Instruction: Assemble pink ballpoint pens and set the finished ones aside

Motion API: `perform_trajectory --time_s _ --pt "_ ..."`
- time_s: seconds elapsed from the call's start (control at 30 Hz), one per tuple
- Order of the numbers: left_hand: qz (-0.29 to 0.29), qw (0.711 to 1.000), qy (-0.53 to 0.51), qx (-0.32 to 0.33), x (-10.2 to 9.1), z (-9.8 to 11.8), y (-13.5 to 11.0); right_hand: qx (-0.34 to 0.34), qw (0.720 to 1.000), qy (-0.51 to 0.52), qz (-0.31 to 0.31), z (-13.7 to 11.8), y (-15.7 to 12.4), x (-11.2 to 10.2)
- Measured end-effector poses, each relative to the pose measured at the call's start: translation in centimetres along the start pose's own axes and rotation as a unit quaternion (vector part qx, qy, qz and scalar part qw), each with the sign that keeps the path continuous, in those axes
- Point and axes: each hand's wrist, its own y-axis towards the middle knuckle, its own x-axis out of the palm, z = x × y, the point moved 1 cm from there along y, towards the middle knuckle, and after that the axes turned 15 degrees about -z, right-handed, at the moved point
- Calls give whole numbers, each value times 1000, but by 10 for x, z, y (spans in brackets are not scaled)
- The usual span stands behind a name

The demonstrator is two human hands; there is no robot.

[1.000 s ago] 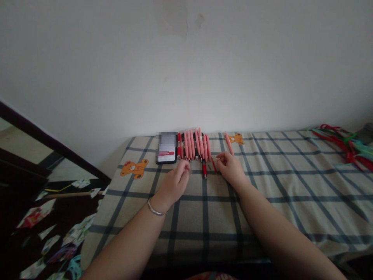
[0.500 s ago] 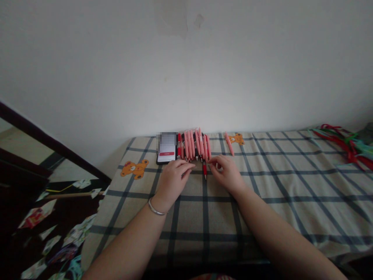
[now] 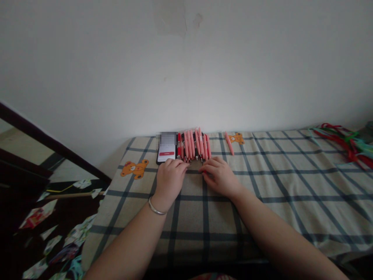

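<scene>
Several pink pens (image 3: pixel 190 144) lie side by side in a packed row, with some black and red ones among them. A red pen (image 3: pixel 179 146) lies at the row's left end beside a phone (image 3: pixel 166 158) with a lit screen. My left hand (image 3: pixel 171 175) is just below the phone and the row, fingers bent and pressed together; their tips hide whatever they may hold. Below the row's right end, my right hand (image 3: pixel 220 175) is closed over a red pen, of which only a bit of red shows at the fingers. One pink pen (image 3: pixel 229 144) lies apart to the right.
A checked cloth (image 3: pixel 186 217) with bear prints covers the table, which meets a pale wall (image 3: pixel 186 77). Red and green ribbons (image 3: pixel 349 144) are heaped at the far right. Paper scraps (image 3: pixel 52 245) and a stick (image 3: pixel 74 195) lie at lower left, past the table's edge.
My right hand has shifted slightly left and closed over the loose red pen that lay beside it. My left hand has drawn slightly left, with its fingers curled in more.
</scene>
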Motion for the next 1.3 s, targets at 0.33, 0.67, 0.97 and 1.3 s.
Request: perform_trajectory --time_s 0.33,0.67,0.97,1.3 --pt "5 999 -16 36 1 2 0 -12 1000 -4 -6 1 0 0" --pt "-14 1000 -2 -2 0 2 -2 -15 1000 -2 0 0 1 2" --pt "-34 999 -12 -17 0 -2 -3 -11 1000 -5 -8 -1 2 3" --pt "-69 992 71 -81 -7 3 -6 -21 1000 -5 -15 -2 2 4"
